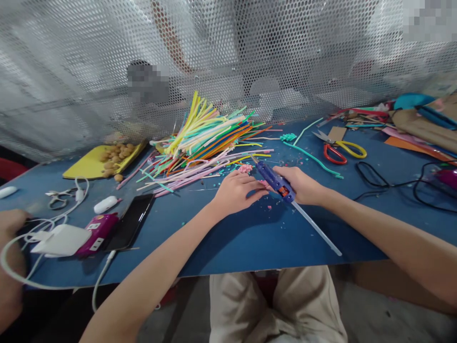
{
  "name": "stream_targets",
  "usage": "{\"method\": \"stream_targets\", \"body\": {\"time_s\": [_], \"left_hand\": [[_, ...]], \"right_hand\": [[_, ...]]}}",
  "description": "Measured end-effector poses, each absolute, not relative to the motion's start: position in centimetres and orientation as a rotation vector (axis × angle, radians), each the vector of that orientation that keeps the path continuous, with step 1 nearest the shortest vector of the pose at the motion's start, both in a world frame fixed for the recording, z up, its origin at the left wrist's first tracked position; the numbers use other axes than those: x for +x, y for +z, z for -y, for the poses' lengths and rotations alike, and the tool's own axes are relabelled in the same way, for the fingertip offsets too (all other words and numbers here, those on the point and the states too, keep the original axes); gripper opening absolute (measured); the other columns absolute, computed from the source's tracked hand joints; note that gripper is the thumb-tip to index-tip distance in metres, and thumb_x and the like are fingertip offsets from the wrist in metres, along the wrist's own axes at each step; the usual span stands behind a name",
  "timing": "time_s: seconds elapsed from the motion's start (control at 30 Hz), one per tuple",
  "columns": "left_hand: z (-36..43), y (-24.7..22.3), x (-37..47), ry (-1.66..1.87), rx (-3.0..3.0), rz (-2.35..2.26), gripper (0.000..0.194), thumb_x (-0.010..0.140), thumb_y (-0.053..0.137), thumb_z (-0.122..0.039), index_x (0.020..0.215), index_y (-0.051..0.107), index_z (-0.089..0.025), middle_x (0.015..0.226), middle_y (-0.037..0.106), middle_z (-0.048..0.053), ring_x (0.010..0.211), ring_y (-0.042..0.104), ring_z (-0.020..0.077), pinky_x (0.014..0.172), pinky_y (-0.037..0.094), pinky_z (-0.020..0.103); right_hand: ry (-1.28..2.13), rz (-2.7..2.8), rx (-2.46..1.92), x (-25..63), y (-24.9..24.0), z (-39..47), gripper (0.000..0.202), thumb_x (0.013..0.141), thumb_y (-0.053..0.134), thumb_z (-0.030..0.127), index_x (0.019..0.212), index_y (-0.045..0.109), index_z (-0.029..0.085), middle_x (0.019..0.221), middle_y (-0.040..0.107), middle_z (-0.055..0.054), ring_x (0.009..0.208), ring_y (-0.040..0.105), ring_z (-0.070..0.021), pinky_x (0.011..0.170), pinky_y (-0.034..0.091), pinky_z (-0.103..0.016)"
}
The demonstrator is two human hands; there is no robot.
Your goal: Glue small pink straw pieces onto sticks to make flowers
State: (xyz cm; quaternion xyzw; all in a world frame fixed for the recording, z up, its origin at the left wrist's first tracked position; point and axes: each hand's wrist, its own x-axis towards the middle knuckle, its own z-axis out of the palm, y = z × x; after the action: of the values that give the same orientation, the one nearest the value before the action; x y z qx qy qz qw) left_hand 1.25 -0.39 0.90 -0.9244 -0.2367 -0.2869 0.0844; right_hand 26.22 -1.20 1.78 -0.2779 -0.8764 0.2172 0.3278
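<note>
My right hand is wrapped around the handle of a blue hot glue gun. Its nozzle points up and to the left, and a long clear glue stick sticks out of its back end. Close by on the left, my left hand has its fingers and thumb closed around a small pink pipe cleaner piece, mostly hidden by the fingers and the gun. Just beyond my left knuckles is a fuzzy pink curled pipe cleaner cluster.
A heap of colourful pipe cleaners lies against the perforated metal screen. Scissors and a black cable are at right. At left are a yellow tray with brown balls, a phone, a charger and another person's arm.
</note>
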Motion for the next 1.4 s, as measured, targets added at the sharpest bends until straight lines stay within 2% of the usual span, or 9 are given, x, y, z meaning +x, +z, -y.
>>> {"method": "stream_targets", "body": {"time_s": [0.13,0.33,0.43,0.57,0.73,0.87,1.17,1.4], "left_hand": [[0.0,0.6,1.1,-0.87,-2.768,0.656,0.021,0.101,0.062,-0.037,0.103,0.078,-0.022,0.099,0.08,0.004,0.091,0.075,0.0195,0.082,0.05,0.034],[-0.1,0.9,0.9,-1.037,-2.845,0.75,0.018,0.102,0.061,-0.031,0.1,0.076,-0.021,0.096,0.079,0.003,0.087,0.073,0.0171,0.085,0.055,0.032],[-0.1,1.1,0.8,-1.267,-2.837,0.976,0.022,0.102,0.06,-0.036,0.101,0.076,-0.02,0.096,0.079,0.004,0.079,0.071,0.0145,0.08,0.056,0.029],[0.1,1.3,0.8,-1.509,-2.777,1.235,0.028,0.101,0.06,-0.042,0.103,0.077,-0.02,0.1,0.08,0.005,0.076,0.071,0.0138,0.069,0.056,0.026],[0.4,1.6,1.0,-1.607,-2.77,1.287,0.028,0.101,0.059,-0.041,0.103,0.077,-0.021,0.102,0.08,0.005,0.072,0.071,0.0128,0.067,0.056,0.026],[0.6,1.7,1.1,-1.631,-2.751,1.202,0.025,0.101,0.061,-0.038,0.1,0.077,-0.019,0.096,0.08,0.005,0.068,0.07,0.0116,0.065,0.055,0.024],[0.6,1.7,1.1,-1.543,-2.683,1.043,0.024,0.1,0.062,-0.037,0.095,0.075,-0.018,0.088,0.079,0.005,0.063,0.063,0.0098,0.064,0.053,0.023],[0.6,1.5,1.1,-1.543,-2.658,1.044,0.022,0.1,0.063,-0.035,0.095,0.075,-0.017,0.091,0.079,0.005,0.064,0.063,0.0095,0.064,0.052,0.023]], "right_hand": [[0.554,2.284,-0.703,25.9,1.6,1.4,0.016,0.091,0.065,0.027,0.09,0.049,0.022,0.077,0.056,0.001,0.064,0.043,-0.0128,0.063,0.038,-0.026],[0.617,2.08,-0.72,26.5,1.8,1.0,0.031,0.089,0.074,0.047,0.091,0.059,0.02,0.087,0.058,-0.002,0.074,0.052,-0.0152,0.068,0.044,-0.029],[0.889,1.956,-0.729,27.3,1.7,0.8,0.034,0.093,0.068,0.053,0.095,0.067,0.019,0.085,0.065,-0.003,0.061,0.054,-0.0123,0.058,0.045,-0.029],[1.029,1.837,-0.696,28.1,1.2,0.4,0.048,0.095,0.059,0.064,0.09,0.07,0.018,0.058,0.058,0.002,0.044,0.048,-0.0109,0.048,0.043,-0.029],[1.01,1.842,-0.658,28.6,0.8,-0.2,0.061,0.096,0.05,0.071,0.076,0.069,0.018,0.076,0.07,-0.007,0.051,0.054,-0.0123,0.051,0.044,-0.031],[0.985,1.875,-0.653,29.0,0.8,-0.2,0.07,0.094,0.042,0.079,0.074,0.071,0.018,0.071,0.068,-0.008,0.054,0.054,-0.0156,0.05,0.043,-0.033],[0.949,1.927,-0.665,29.3,0.7,-0.4,0.074,0.095,0.035,0.081,0.066,0.066,0.02,0.064,0.064,-0.007,0.054,0.05,-0.0169,0.053,0.04,-0.036],[0.937,1.953,-0.709,29.6,0.5,-0.6,0.075,0.096,0.032,0.08,0.064,0.063,0.02,0.063,0.062,-0.007,0.057,0.051,-0.0182,0.057,0.042,-0.036]]}}
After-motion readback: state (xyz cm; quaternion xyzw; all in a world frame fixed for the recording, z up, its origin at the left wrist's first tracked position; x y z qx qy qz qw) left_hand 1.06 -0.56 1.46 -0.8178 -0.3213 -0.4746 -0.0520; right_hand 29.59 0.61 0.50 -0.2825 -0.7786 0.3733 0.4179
